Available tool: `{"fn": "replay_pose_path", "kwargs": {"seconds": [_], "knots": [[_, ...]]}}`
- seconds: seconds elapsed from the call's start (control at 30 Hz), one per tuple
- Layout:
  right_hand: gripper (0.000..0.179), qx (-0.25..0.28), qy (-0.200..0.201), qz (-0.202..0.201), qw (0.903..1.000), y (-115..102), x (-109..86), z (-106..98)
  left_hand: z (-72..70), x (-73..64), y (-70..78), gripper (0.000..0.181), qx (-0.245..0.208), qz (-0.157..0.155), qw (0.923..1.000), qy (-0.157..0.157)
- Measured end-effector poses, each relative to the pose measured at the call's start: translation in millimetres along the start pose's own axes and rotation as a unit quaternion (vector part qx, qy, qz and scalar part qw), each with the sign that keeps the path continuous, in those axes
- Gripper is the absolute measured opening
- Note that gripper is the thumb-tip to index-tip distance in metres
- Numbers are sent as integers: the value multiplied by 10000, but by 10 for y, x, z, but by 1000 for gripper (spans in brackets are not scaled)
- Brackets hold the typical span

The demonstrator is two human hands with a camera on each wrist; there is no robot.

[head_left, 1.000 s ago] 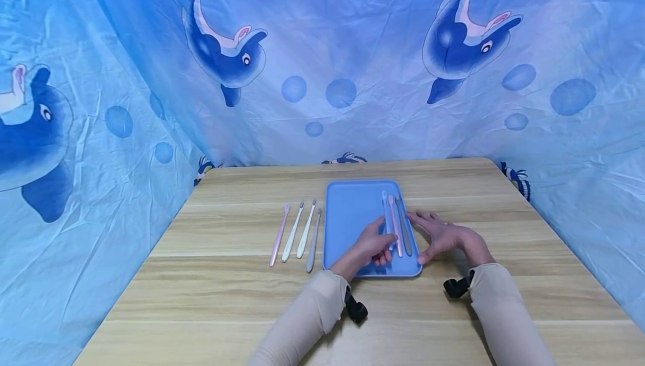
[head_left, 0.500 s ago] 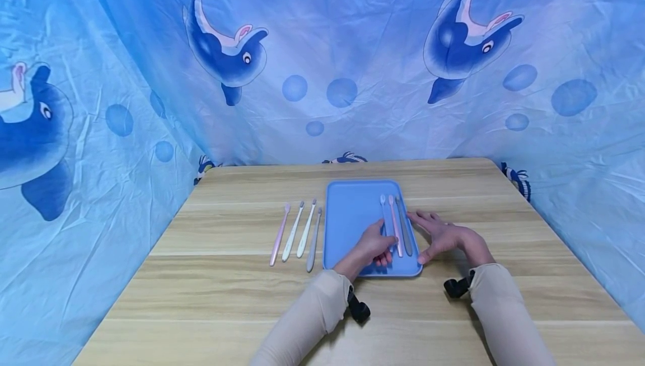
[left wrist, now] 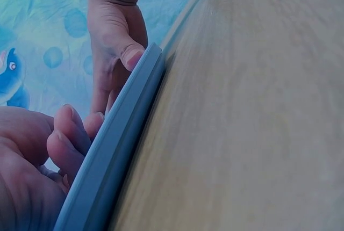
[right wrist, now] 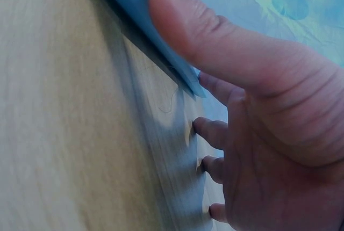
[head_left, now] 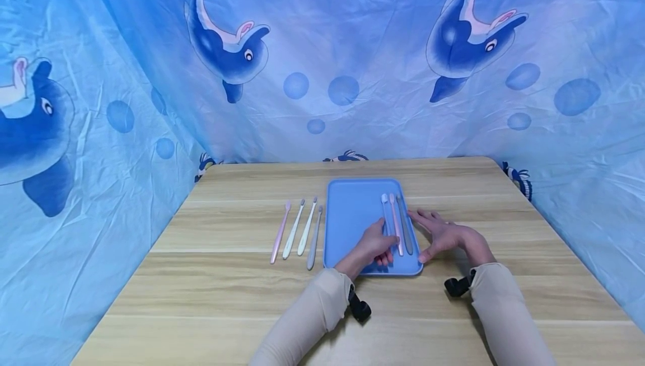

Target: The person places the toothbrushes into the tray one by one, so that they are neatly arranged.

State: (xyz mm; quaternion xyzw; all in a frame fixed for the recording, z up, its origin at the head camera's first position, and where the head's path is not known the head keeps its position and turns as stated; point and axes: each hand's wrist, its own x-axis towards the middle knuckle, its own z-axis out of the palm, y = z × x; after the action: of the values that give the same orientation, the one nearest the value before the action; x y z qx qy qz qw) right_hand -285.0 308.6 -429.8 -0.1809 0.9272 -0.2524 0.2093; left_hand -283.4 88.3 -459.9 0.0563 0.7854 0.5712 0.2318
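My left hand reaches over the blue tray and pinches a light blue toothbrush that points away from me; its lower handle is hidden by the fingers. Right beside it on the tray lie a pink toothbrush and a grey toothbrush, roughly parallel. At the tray's right edge, my right hand spreads its thumb and fingers along the rim. The right wrist view shows that thumb against the tray's side, with the other fingertips down on the table.
Left of the tray several toothbrushes lie in a row: a pink toothbrush, two whitish ones and a grey toothbrush. The wooden table is backed by a blue dolphin-print curtain.
The light blue toothbrush has shifted slightly on the tray, its head first coming nearer to me. The left hand has barely moved, and the right hand holds its place.
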Motion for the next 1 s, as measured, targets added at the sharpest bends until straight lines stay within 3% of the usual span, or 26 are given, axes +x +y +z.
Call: {"fn": "replay_pose_path", "kwargs": {"seconds": [0.5,1.0], "knots": [[128,42,-33,62,10000,31,32,32,-40,-19,-13,80,-161,-58,9998,-41],[128,-33,21,-3,10000,44,36,23,-238,-127,101,79,-220,-20,9997,-109]]}}
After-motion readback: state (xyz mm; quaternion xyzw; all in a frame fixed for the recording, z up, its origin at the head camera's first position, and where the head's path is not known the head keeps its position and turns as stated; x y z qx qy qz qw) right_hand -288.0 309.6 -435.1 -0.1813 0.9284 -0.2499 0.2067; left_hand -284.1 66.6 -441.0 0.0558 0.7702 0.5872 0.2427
